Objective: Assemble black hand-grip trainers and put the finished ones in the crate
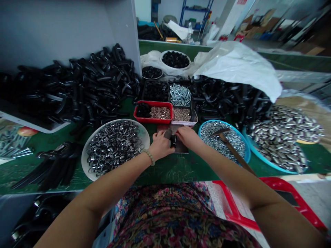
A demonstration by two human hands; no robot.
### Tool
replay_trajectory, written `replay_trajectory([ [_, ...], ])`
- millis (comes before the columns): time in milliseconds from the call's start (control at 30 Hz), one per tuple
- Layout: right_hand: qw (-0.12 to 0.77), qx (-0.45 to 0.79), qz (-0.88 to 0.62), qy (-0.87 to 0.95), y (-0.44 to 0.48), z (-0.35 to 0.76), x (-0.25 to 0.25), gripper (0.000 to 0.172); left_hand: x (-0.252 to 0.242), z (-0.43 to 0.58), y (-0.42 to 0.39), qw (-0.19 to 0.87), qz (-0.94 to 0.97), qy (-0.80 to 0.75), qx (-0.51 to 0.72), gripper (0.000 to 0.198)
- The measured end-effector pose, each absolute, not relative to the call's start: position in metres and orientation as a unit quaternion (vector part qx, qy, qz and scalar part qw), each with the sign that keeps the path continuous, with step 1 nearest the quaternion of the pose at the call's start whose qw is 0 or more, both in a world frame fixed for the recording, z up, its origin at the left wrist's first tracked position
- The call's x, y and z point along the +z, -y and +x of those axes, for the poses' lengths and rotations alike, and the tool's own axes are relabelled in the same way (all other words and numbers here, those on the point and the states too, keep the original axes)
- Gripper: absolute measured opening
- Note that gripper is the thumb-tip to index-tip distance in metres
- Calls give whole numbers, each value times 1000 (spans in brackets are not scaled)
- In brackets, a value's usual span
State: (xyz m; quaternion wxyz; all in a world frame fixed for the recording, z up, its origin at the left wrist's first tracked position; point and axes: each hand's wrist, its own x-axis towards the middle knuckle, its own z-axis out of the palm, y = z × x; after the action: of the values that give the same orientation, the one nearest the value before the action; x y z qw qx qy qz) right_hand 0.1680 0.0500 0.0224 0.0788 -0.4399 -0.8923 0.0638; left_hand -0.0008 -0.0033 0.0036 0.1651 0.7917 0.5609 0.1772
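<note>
Fingers of the left hand [160, 146] and right hand [188, 137] clenching a small black plastic part [173, 142]

The part is resting over a metal plate [181, 148] on the green bench [165, 172]. A white bowl [83, 158] of steel rings is sitting left, a blue basin [224, 124] with a hammer [234, 150] right, a red tray [155, 102] ahead; the bench's near edge is running under the forearms.

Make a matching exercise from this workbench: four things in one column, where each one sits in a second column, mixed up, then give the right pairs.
Things:
1. Shiny metal rings
2. Wooden-handled hammer
3. Silver bolts
4. Small black parts

Places:
A. In a white bowl at the far end of the bench
B. Lying across a blue basin
C. On a round white plate
D. In a black compartment tray

Right pairs: 1-C, 2-B, 3-D, 4-A.
</note>
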Motion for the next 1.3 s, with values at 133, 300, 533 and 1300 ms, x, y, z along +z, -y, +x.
replay_trajectory([
  [133,51,24,-402,914,-42,160,26,25,3,-2,4,159,799,-554,172,46],
  [300,47,-63,-509,857,-24,216,39,34,1,-2,3,155,797,-555,181,52],
  [533,-111,-102,-730,666,-4,326,33,28,1,-1,2,143,800,-555,175,47],
  [1300,13,1,-741,672,10,272,40,38,10,-2,0,194,810,-515,202,45],
])
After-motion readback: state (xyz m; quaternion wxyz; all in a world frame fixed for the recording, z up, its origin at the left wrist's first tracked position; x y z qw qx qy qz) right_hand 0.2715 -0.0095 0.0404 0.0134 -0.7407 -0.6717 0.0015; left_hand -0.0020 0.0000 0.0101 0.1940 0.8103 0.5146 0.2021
